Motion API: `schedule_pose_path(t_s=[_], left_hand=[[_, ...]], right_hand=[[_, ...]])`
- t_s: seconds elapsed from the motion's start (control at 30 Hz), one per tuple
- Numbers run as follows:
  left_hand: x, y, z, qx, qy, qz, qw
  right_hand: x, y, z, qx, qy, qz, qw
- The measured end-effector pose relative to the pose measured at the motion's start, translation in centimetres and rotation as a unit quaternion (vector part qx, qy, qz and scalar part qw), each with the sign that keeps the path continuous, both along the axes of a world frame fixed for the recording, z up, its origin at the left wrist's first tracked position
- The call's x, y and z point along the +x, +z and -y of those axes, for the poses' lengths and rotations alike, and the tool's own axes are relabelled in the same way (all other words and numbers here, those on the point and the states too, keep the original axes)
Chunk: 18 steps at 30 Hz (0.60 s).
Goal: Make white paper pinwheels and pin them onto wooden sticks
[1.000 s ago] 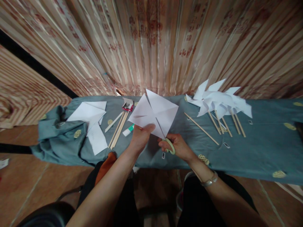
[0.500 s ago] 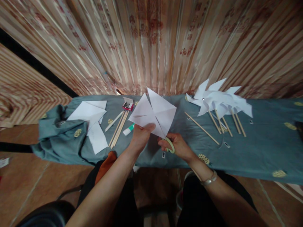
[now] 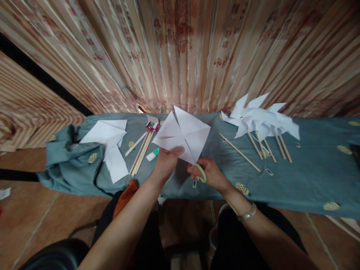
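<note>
My left hand (image 3: 168, 160) pinches the near left part of a white paper square (image 3: 195, 129), thumb on top. Slits run into the sheet from several corners toward its middle, and creases show on it. In my right hand (image 3: 208, 171) is a pair of scissors (image 3: 203, 175) with pale green handles, held at the sheet's near corner. The scissor blades are mostly hidden by the paper and fingers. Just left of the sheet, a green and white glue stick (image 3: 152, 154) lies on the cloth, partly behind my left hand.
White paper sheets (image 3: 116, 162) lie at the left. A white pen-like stick (image 3: 136, 144), several wooden sticks (image 3: 141, 153) and an open box of small metal pins (image 3: 152, 124) are nearer. Paper pinwheels (image 3: 263, 118) on sticks and one loose stick (image 3: 239, 152) lie right. Grey-green cloth (image 3: 315, 176) covers the table.
The paper has tilted very slightly, its slit at the left looking a little wider. My right hand and the scissors have shifted slightly left. Both grips are unchanged.
</note>
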State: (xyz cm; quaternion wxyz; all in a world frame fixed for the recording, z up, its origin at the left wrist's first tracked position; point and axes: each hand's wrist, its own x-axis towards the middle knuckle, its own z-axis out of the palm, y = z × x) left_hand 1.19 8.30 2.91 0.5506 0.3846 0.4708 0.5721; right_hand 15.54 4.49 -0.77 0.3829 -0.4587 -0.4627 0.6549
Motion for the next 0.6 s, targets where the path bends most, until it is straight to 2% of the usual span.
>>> schedule_pose_path(t_s=[0.23,0.43,0.53,0.6], left_hand=[[-0.2,-0.1,-0.3,0.011,0.002,0.029,1.0],[-1.2,0.6,-1.5,0.058,0.009,0.054,0.997],[-1.5,0.7,-1.4,0.068,0.007,0.055,0.996],[-1.5,0.7,-1.2,0.059,0.0,0.052,0.997]], right_hand=[[1.2,0.3,0.8,-0.018,0.071,0.031,0.997],[4.7,1.2,1.6,-0.062,0.143,0.083,0.984],[6.7,2.1,1.8,-0.056,0.132,0.109,0.984],[7.8,2.5,1.6,-0.033,0.069,0.106,0.991]])
